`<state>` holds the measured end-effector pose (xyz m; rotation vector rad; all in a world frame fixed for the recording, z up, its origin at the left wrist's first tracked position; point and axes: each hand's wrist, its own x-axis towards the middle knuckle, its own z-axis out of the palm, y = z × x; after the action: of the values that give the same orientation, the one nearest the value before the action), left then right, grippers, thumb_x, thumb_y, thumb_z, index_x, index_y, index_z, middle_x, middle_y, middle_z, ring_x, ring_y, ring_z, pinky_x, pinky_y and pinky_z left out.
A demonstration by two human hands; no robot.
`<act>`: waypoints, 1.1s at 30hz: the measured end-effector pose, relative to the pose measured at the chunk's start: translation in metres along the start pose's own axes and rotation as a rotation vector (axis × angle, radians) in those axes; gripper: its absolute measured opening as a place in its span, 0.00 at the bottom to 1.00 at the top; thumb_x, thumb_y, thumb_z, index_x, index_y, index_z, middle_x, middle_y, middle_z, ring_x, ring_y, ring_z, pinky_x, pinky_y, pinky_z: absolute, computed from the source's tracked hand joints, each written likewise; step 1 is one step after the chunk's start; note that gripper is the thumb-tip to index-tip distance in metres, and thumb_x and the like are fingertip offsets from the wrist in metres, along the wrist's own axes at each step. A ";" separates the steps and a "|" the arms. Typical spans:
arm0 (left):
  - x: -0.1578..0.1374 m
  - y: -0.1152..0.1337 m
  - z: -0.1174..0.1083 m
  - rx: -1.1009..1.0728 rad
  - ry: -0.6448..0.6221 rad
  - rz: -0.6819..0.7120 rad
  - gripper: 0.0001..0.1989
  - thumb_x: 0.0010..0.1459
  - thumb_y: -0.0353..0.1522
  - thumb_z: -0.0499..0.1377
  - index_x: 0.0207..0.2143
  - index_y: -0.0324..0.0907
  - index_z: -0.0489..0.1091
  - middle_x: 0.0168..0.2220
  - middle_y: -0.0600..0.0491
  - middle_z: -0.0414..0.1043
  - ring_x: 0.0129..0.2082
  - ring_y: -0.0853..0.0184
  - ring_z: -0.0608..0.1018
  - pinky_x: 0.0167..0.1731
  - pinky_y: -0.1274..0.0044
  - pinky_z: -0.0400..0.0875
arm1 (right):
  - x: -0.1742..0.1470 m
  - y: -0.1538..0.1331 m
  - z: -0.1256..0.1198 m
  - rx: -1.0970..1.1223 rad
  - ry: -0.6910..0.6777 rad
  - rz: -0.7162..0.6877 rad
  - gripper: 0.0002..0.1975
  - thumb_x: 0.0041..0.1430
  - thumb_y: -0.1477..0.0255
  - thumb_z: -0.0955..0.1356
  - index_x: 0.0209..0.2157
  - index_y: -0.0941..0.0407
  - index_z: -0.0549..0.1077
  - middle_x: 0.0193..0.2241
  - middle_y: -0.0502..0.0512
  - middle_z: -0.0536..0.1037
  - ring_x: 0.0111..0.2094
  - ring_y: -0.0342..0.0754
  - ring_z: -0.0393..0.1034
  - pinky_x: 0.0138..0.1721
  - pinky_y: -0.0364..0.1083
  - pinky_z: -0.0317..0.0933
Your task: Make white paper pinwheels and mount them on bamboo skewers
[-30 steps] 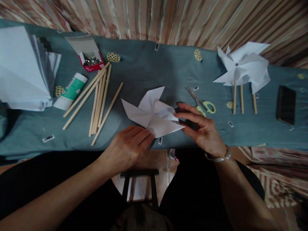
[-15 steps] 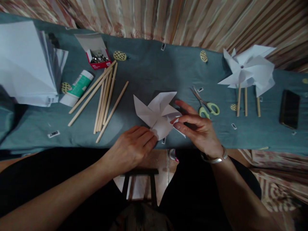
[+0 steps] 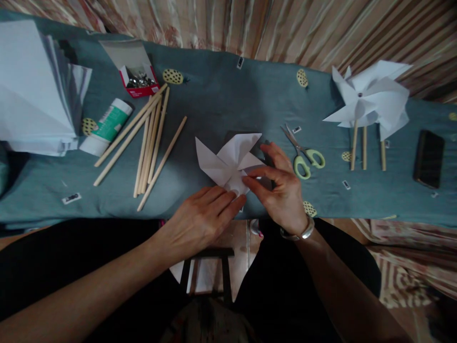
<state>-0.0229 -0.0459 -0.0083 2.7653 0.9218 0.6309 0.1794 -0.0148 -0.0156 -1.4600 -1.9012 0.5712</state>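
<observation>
A white paper pinwheel [image 3: 228,161] lies on the cloth in front of me, its blades folded in towards the middle. Along its lower edge, my left hand [image 3: 205,214] is closed on the paper, fingertips pressing near the bottom blade. My right hand [image 3: 280,186] pinches part of the paper pinwheel between thumb and index finger, just right of its middle, with the other fingers curved above. Those fingers partly hide the right-hand blade. Green-handled scissors [image 3: 303,153] lie to the right of this hand.
Wooden sticks [image 3: 153,143] lie left of the pinwheel, beside a glue stick [image 3: 107,127] and an open box of metal pins [image 3: 139,81]. Stacked paper [image 3: 32,90] is at far left. Finished pinwheels on sticks [image 3: 371,95] and a phone [image 3: 428,158] lie at right.
My right hand has moved left, bringing the pinched paper tip inward to the pinwheel's middle. My left fingers remain on the lower edge, slightly further right.
</observation>
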 end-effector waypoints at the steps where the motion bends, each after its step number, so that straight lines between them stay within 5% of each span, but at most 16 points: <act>1: 0.000 0.000 0.000 0.001 0.000 -0.001 0.13 0.65 0.26 0.54 0.50 0.32 0.68 0.41 0.45 0.77 0.39 0.61 0.78 0.38 0.70 0.77 | 0.000 -0.001 0.001 -0.010 0.005 0.003 0.04 0.55 0.73 0.73 0.30 0.48 0.79 0.58 0.49 0.71 0.66 0.59 0.55 0.66 0.65 0.52; 33: 0.001 0.000 0.003 -0.007 -0.021 0.010 0.11 0.66 0.25 0.53 0.48 0.30 0.70 0.38 0.45 0.76 0.37 0.61 0.75 0.36 0.71 0.75 | 0.001 -0.006 0.006 -0.037 0.017 0.028 0.06 0.55 0.75 0.71 0.27 0.50 0.76 0.58 0.53 0.71 0.66 0.60 0.56 0.66 0.65 0.52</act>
<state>-0.0208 -0.0448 -0.0105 2.7662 0.9007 0.6042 0.1710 -0.0149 -0.0155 -1.5120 -1.8899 0.5374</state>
